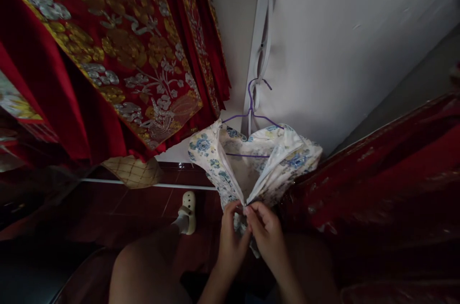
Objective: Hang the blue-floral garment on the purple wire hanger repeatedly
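Both hands' fingers pinching floral garment

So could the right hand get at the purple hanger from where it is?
Probably yes: the right hand pinches the floral garment at its opening, and the purple hanger hangs just above, its hook and shoulders uncovered.

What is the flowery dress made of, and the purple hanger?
The flowery dress looks like thin, soft cloth, perhaps cotton; it folds and creases where both hands pinch it. The purple hanger seems thin wire, probably coated, bent into a hook.
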A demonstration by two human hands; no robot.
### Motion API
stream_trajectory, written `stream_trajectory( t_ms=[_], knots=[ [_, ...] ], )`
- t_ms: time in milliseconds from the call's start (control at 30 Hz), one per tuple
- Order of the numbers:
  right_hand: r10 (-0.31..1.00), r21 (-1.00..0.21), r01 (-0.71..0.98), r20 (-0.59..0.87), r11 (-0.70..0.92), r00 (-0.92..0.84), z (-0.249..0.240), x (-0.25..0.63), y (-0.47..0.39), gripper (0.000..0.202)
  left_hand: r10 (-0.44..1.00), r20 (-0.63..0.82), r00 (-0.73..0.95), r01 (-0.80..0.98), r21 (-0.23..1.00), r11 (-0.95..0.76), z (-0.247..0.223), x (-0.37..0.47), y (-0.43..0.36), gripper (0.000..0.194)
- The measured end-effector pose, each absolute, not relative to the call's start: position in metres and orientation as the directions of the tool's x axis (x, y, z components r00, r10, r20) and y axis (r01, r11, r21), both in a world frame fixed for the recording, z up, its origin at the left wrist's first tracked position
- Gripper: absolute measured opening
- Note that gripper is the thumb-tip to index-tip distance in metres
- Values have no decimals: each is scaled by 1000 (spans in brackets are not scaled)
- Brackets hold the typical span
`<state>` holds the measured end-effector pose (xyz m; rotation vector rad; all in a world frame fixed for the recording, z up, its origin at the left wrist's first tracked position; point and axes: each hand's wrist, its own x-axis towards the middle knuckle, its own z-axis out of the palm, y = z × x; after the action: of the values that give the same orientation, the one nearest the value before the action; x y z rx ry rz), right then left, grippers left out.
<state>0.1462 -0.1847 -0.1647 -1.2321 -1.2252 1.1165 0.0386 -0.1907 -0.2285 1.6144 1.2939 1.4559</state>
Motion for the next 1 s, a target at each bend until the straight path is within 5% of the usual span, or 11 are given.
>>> stream_trajectory(
  t_ms=[133,267,767,867,1000],
  knots=[
    [1000,-1000,-9,-2,-2,-12,-157,144,-181,34,919,390,-48,298,884,-360,-212,43,-175,14],
    [996,-993,-85,-85,-84,0,-140,147,-162,35,909,413,50,424,816,-394,-202,35,-168,17],
    [956,-957,-143,222,251,191,-49,145,-53,24,935,155,318,637,696,-332,-213,26,-153,21],
    [958,-959,-106,248,264,145,-53,144,-61,23,930,219,294,520,780,-348,-203,15,-145,15],
    [948,-954,-38,289,296,133,-55,148,-73,22,862,486,145,391,772,-501,-147,3,-114,23]
  ],
)
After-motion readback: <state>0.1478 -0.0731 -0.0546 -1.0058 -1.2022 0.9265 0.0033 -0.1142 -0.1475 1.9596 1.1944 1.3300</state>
